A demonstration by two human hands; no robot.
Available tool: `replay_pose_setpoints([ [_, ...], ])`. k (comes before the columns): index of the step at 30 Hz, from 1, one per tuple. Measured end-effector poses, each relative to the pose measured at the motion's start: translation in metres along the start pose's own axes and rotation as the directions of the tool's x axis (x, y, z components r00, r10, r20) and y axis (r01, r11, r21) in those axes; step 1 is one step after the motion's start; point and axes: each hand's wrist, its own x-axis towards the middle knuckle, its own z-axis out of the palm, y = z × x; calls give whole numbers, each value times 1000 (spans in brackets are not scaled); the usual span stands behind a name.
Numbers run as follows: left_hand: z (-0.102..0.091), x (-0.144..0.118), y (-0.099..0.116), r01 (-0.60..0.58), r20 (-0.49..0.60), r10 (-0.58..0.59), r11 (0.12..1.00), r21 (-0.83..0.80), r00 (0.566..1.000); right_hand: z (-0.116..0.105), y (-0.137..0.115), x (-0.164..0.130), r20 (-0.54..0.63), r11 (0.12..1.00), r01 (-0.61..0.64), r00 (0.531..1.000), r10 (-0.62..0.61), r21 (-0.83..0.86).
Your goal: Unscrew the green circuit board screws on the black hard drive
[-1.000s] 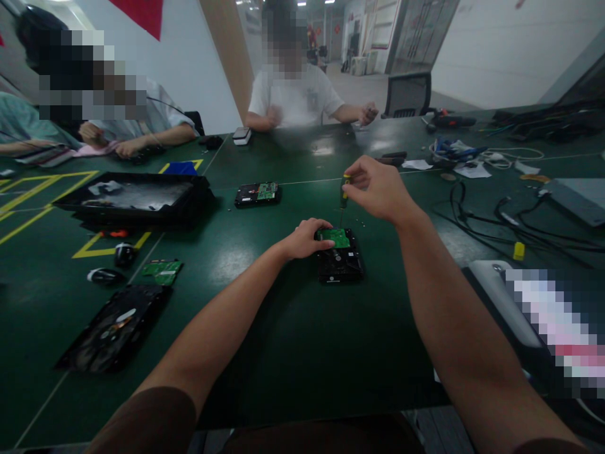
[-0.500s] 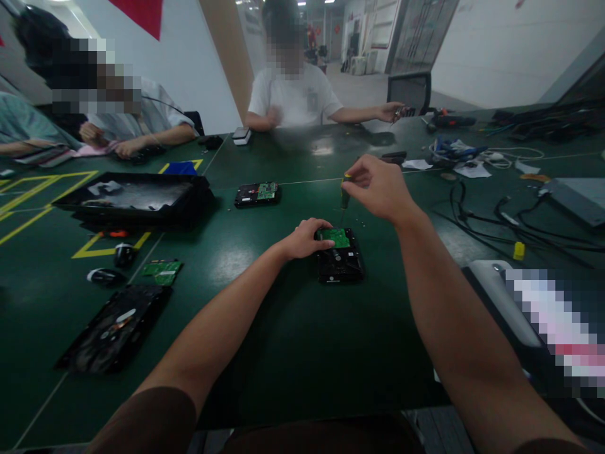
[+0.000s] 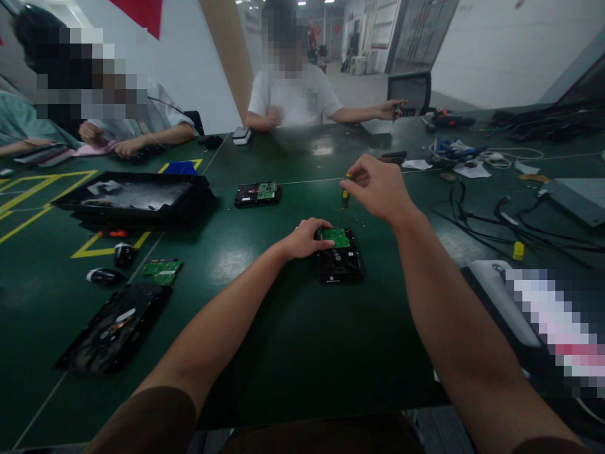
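Observation:
A black hard drive [image 3: 341,263] with a green circuit board [image 3: 336,238] on its far half lies flat on the table before me. My left hand [image 3: 309,238] grips the drive's left far side, thumb over the board and fingers at the back edge. Above the drive, my right hand [image 3: 375,186] pinches the handle of a yellow and dark screwdriver [image 3: 345,199]. The screwdriver points down, nearly upright, with its thin tip at the far edge of the board. Whether the tip sits in a screw is too small to tell. Tiny screws [image 3: 362,222] lie just beyond the drive.
Another hard drive [image 3: 256,193] lies farther back. On the left are stacked black trays [image 3: 137,195], a loose circuit board [image 3: 163,271] and a black drive casing [image 3: 116,328]. Cables [image 3: 501,221] and a grey box [image 3: 579,198] occupy the right. Co-workers sit across the table.
My right hand has shifted very slightly and the screwdriver handle appears turned, showing more yellow. My left hand and the drive stay put. The co-worker opposite has moved a hand slightly.

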Motion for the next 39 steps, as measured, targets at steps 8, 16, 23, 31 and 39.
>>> replay_pose_setpoints([
  [8,1,1,-2,4,2,-4,1000,4,1000,1,1,0,-12,1000,4,1000,-3,16],
  [16,0,1,-1,-15,0,15,1000,2,1000,-1,-1,0,14,1000,7,1000,-7,2],
  [23,0,0,0,2,-4,-2,1000,3,1000,1,1,-1,-23,1000,-16,1000,16,-5],
  [31,2,2,-4,-4,-5,4,1000,13,1000,0,2,1,-3,998,36,999,-37,-41],
  [39,1,2,-2,-11,1,11,1000,10,1000,-1,1,1,9,1000,-3,1000,3,-24],
])
